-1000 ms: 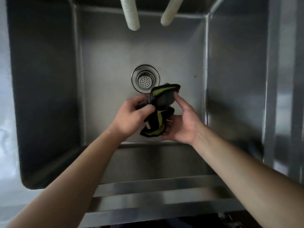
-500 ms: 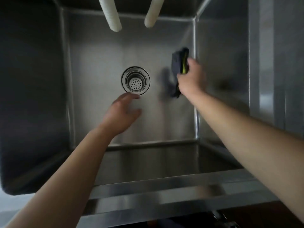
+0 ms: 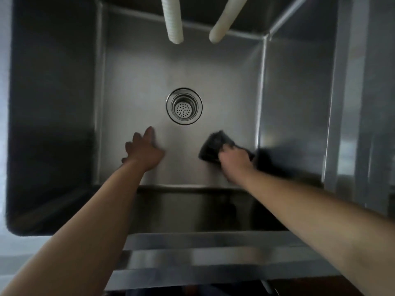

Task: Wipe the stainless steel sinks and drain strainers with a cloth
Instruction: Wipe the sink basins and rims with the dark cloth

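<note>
Right hand (image 3: 234,160), lower right of centre: dark cloth (image 3: 214,149) is gripped and pressed to the sink (image 3: 136,67) floor. Left hand (image 3: 143,151) is held open, empty. Overlapping strokes are advised, worked toward the drain strainer (image 3: 184,106) at centre; hoses (image 3: 173,20) above avoided.

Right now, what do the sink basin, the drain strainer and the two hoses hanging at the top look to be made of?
Sink basin: brushed stainless steel, going by its grey satin sheen and soft reflections.
Drain strainer: shinier polished metal, perforated with small holes.
Two hoses: off-white and ribbed, probably flexible plastic; the look leaves that open.
</note>
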A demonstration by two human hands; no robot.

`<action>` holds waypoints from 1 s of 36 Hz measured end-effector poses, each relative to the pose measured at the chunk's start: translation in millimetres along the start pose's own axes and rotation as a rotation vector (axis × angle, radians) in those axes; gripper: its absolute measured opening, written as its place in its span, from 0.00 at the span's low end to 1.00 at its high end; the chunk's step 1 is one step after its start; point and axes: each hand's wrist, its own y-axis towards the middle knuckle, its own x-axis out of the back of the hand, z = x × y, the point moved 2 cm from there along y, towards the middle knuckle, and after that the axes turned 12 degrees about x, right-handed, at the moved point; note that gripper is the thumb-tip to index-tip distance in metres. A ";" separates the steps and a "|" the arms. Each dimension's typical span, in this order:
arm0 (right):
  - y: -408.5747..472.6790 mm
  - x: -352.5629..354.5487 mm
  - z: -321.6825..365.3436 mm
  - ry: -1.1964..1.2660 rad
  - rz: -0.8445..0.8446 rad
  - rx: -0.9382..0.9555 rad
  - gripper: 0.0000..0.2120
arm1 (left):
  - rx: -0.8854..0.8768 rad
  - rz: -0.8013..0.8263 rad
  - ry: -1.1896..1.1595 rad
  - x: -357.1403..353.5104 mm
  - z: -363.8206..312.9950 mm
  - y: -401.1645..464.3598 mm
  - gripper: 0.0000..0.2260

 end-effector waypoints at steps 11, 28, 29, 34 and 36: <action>22.3 22.3 -26.1 -0.002 -0.107 0.146 0.19 | 0.028 0.021 -0.030 4.8 1.7 -10.2 0.32; 63.7 58.9 0.9 0.259 -0.215 -0.053 0.22 | -0.044 0.036 -0.075 15.9 4.4 -9.3 0.28; 53.8 49.3 8.2 0.319 -0.171 -0.063 0.23 | -0.044 0.037 -0.081 20.7 5.1 -11.0 0.27; 9.3 25.0 43.2 0.549 0.231 -0.074 0.27 | -0.072 0.012 -0.110 45.1 14.8 -30.1 0.26; -9.3 30.5 54.5 0.550 0.314 -0.027 0.27 | -0.100 0.024 -0.129 53.4 20.5 -40.6 0.25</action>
